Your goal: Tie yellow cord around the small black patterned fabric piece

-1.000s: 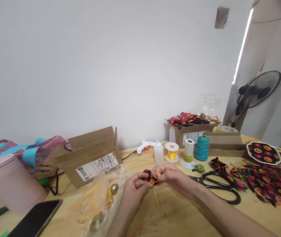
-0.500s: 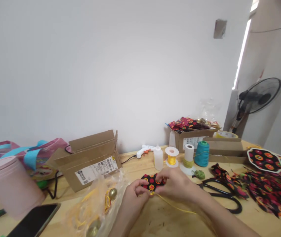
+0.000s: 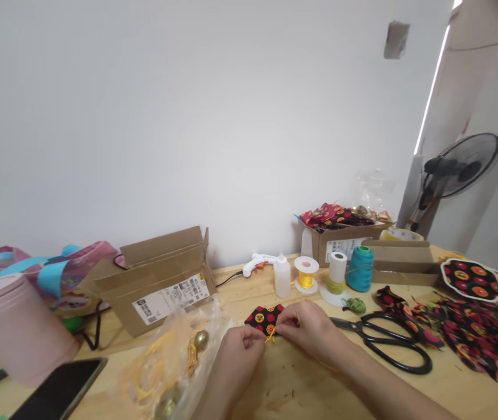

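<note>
A small piece of black fabric with a red and orange floral print (image 3: 260, 318) lies on the table between my hands. At its lower edge is a looped bit of yellow cord (image 3: 270, 336). My left hand (image 3: 240, 353) pinches at the cord from the left, thumb and forefinger together. My right hand (image 3: 310, 329) is closed in a pinch on the cord at the fabric's lower right corner. The fingers partly hide the cord's ends. Black-handled scissors (image 3: 400, 343) lie right of my right hand.
A plastic bag of yellow cords and gold bells (image 3: 165, 367) lies left, by a phone (image 3: 60, 391) and a cardboard box (image 3: 152, 291). Behind stand a glue gun (image 3: 260, 262), a white bottle (image 3: 282, 277), spools (image 3: 306, 271) and teal thread (image 3: 360, 268). Fabric scraps (image 3: 485, 338) lie right.
My fingers have moved off the fabric's sides down to the cord at its lower edge. More of the fabric shows. The long cord tail at the right is now mostly out of sight.
</note>
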Demonstrator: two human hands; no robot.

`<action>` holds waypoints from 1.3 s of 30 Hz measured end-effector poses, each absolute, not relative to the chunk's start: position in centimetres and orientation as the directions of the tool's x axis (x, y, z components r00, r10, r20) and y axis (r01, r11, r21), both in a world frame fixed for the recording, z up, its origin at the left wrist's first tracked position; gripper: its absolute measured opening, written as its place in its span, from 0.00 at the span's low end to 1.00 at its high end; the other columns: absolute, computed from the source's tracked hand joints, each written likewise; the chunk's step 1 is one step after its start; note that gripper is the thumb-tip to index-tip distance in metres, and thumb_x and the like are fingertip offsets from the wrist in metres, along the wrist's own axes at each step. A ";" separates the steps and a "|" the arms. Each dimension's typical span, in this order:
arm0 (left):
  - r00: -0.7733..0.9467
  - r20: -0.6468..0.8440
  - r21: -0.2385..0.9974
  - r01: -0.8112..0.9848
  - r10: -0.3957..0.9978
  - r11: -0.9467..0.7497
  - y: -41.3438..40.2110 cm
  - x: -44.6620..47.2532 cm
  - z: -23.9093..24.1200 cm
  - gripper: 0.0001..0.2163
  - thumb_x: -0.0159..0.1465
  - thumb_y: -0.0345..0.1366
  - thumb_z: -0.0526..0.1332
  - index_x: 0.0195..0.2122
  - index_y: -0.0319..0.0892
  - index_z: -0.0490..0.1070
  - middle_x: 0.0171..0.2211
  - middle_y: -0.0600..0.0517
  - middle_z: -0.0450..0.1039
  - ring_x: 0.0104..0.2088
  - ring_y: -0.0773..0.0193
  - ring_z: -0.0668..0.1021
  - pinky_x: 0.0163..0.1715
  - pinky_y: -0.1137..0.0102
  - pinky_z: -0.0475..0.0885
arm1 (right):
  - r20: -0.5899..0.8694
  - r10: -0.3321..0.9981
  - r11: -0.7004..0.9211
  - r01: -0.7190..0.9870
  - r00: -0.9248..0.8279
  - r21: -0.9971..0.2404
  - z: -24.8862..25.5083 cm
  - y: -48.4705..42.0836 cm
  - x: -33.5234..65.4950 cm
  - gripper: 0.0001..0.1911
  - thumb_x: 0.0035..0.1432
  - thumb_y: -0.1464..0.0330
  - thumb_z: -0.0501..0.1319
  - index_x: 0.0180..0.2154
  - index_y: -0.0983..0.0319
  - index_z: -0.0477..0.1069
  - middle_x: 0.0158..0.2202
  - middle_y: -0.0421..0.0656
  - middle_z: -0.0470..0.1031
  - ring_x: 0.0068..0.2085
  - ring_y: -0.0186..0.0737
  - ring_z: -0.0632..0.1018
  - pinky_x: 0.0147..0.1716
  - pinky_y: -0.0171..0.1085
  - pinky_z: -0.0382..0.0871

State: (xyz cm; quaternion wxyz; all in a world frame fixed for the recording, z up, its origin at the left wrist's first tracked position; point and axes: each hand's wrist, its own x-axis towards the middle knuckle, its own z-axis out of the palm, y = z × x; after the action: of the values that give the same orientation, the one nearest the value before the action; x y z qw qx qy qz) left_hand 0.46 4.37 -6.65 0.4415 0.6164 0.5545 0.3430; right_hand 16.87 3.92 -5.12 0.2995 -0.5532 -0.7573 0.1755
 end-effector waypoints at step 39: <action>0.213 -0.097 0.992 0.102 0.972 0.076 4.2 1.4 -5.3 0.11 0.44 0.39 0.62 0.22 0.34 0.71 0.14 0.55 0.67 0.15 0.74 0.61 0.16 0.78 0.52 | 0.155 0.980 0.138 -0.135 -0.126 -0.981 -4.9 3.9 15.0 0.11 0.42 0.64 0.62 0.23 0.67 0.67 0.18 0.38 0.68 0.20 0.28 0.68 0.21 0.29 0.60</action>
State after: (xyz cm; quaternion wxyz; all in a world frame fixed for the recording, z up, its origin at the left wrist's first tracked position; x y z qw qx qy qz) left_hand 1.36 4.16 -5.25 0.5492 0.5523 0.4864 0.3960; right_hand 15.00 3.90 -4.90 0.5307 -0.3940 -0.5361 0.5251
